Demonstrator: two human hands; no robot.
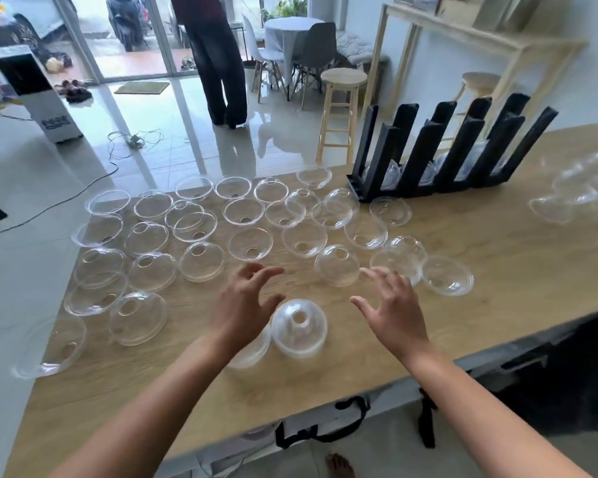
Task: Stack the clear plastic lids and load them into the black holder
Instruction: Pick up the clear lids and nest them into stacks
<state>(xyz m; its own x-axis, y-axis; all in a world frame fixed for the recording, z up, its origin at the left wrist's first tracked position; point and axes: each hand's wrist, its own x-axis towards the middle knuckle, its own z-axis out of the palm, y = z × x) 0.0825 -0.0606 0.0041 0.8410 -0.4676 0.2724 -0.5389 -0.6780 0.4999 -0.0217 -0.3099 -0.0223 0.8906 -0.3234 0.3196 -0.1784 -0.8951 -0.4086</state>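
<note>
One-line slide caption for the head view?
Left hand and right hand, both spread, flank a domed lid on the wooden table; scattered lids and black holder beyond.

Left hand (pixel 246 305) and right hand (pixel 390 305) flank a domed lid (pixel 299 327), fingers spread.

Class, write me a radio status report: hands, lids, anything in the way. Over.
Both open: left hand, right hand flank near dome lid. Many loose lids spread over table. Back right, black holder, some lids inside; loose lids lie between.
</note>
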